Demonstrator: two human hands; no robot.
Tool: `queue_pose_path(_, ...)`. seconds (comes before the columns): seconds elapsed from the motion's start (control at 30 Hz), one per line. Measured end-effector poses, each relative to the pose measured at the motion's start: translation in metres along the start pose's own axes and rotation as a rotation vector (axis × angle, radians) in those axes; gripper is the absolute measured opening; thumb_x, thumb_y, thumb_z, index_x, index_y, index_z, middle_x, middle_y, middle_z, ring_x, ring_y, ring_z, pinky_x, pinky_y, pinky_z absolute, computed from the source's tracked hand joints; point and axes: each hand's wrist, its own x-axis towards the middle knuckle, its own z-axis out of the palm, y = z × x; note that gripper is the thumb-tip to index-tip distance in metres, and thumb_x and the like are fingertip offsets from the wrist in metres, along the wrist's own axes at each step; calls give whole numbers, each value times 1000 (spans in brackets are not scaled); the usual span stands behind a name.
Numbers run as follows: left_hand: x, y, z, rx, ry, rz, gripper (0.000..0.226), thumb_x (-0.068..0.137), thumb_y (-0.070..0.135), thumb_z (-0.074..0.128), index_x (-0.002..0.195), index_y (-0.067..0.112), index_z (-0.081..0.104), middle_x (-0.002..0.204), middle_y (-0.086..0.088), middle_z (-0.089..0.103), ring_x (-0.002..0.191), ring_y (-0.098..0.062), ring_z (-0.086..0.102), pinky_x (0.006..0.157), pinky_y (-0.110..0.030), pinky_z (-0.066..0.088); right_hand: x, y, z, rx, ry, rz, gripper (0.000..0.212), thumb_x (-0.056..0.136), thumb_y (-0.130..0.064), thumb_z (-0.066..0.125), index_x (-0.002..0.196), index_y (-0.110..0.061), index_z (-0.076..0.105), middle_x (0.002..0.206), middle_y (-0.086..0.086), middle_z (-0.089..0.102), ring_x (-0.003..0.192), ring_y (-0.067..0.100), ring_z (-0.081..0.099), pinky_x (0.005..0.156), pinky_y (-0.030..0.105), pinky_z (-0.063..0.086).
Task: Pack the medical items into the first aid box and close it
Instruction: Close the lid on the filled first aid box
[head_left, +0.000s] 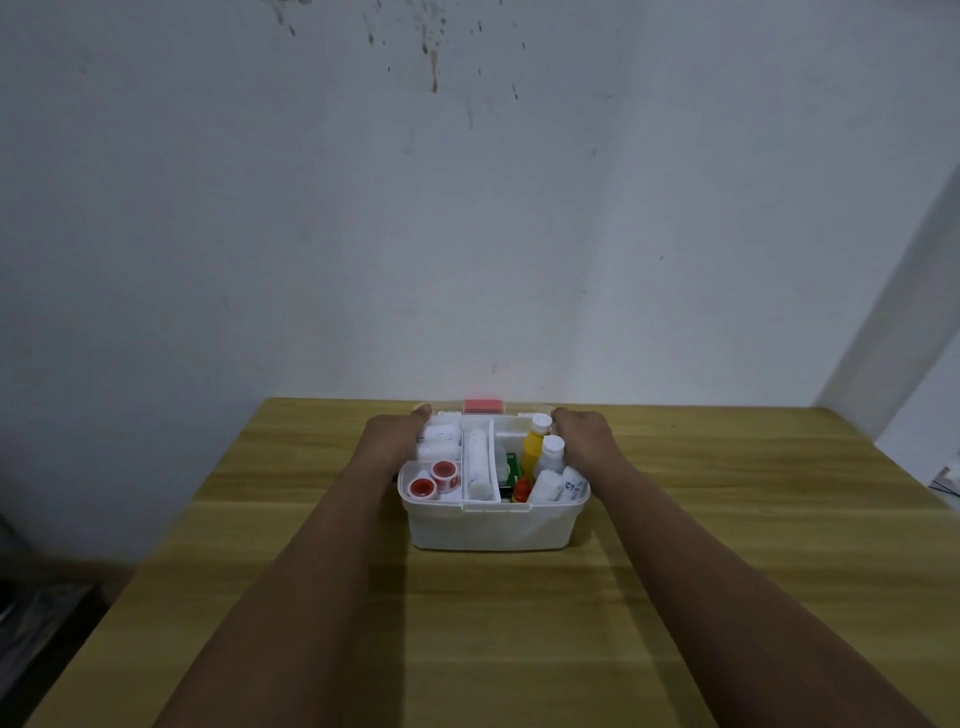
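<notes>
White plastic formed the first aid box (493, 525), which stood in the middle of the wooden counter (727, 597), near its far edge, with both arms reached round it. The left hand (392, 441) and the right hand (587, 441) were laid at the box's far corners, seemingly on the lid (484, 406), of which only a red patch showed behind the rim. The fingers of both hands were hidden past the box, so it could not be told whether they were curled on the lid or laid flat.

A snag was judged likely if the lid were swung forward: the yellow bottle (532, 452) and the white bottle (551, 453) stood upright above the rim and might be struck or tipped, and the lid kept from shutting. Uneven pull from one hand might also have skewed the hinge or slid the light box.

The box was seen filled: two red-cored tape rolls (434, 480) at the front left, bandage rolls (440, 439) behind them, and wrapped packets (563, 486) at the front right.
</notes>
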Motion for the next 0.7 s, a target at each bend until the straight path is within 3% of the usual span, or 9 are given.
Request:
queue_pose_path(0.13,-3,1,-2,-84,2,60,35,99,27,67,127,5,69,115,-13,74,94,-29,72,86,-41,60,-3,-1,-1,-29,7,-57,33,94,-11,48,61,-14,44,61,6,42,64,21,37,64,33,31)
queue_pose_path(0.2,-4,2,-3,-83,8,89,45,99,23,69,140,6,62,131,-13,69,103,-29,69,94,-42,57,-7,-3,-2,-55,5,-58,30,93,-11,48,63,-6,51,65,15,50,67,28,45,65,36,38)
queue_pose_path(0.27,-6,4,-3,-86,8,112,46,98,18,69,141,5,62,133,-12,68,102,-27,68,94,-39,57,-6,-1,-2,-38,-16,-75,27,93,-11,50,94,10,67,98,30,68,92,47,62,82,47,53)
queue_pose_path(0.33,-10,5,-5,-76,1,143,40,99,13,68,138,4,65,125,-9,70,95,-21,68,82,-32,56,-5,-3,-4,-19,-13,-86,38,95,-8,50,127,7,64,131,25,65,119,41,60,102,48,49)
queue_pose_path(0.4,-13,7,-7,-68,1,173,36,100,11,65,135,5,67,126,-7,70,94,-17,65,77,-28,51,-8,-6,-6,3,-22,-96,38,97,-5,51,132,0,64,131,12,67,115,31,63,100,38,50)
queue_pose_path(0.47,-15,9,-8,-78,2,178,42,100,15,66,141,7,63,140,-7,64,111,-22,63,89,-31,49,-8,-8,-9,59,-28,-93,38,98,-5,52,134,-4,63,123,6,67,107,23,62,94,32,49)
queue_pose_path(0.57,-23,16,-10,-97,-5,198,57,95,29,71,147,12,57,146,-6,61,125,-28,62,108,-44,48,-8,-11,-14,111,-38,-96,34,101,-15,54,133,-12,63,114,5,70,101,21,65,99,42,53)
queue_pose_path(0.63,-27,20,-12,-102,-6,234,62,92,41,72,147,16,57,145,-5,62,127,-28,62,111,-52,47,-9,-15,-17,132,-36,-123,24,103,-28,56,122,-18,66,113,4,71,104,24,66,100,47,54)
queue_pose_path(0.7,-35,27,-12,-109,14,290,68,92,51,69,149,17,55,148,-4,59,134,-27,56,113,-54,44,-13,-20,-19,159,-39,-146,37,100,-45,58,127,-21,65,118,3,70,100,21,67,93,43,56)
